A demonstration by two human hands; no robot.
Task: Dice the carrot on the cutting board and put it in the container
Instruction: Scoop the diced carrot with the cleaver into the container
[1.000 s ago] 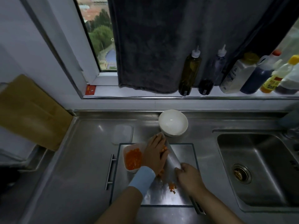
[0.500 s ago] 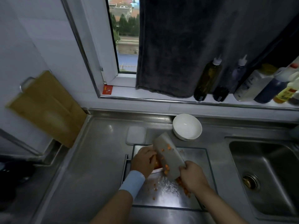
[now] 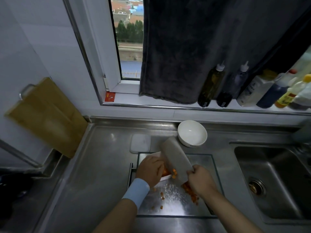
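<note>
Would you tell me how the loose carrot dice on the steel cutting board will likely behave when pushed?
The carrot dice are small and blocky, so they should slide rather than roll. The cutting board looks smooth and shiny; pushed pieces may scatter, as several strays lie apart. A few seem stuck to the cleaver, suggesting they are moist and clingy.

Cutting board [image 3: 207, 167] sits on the counter [image 3: 101, 165] front centre, with the sink [image 3: 272, 179] to its right. Container [image 3: 165, 177] is on the board's left side, left hand [image 3: 149, 170] over it. Cleaver [image 3: 176, 158] is tilted across the container's right edge, its near end in the right hand [image 3: 200, 180]. Carrot dice [image 3: 190, 193] lie on the board in front of the container and under the right hand. Lid [image 3: 140, 142] is just behind the board's left corner, bowl [image 3: 191, 133] to the right of it. Bottles [image 3: 210, 86] stand on the sill behind, and a wooden board [image 3: 47, 115] leans on the wall far left.
</note>
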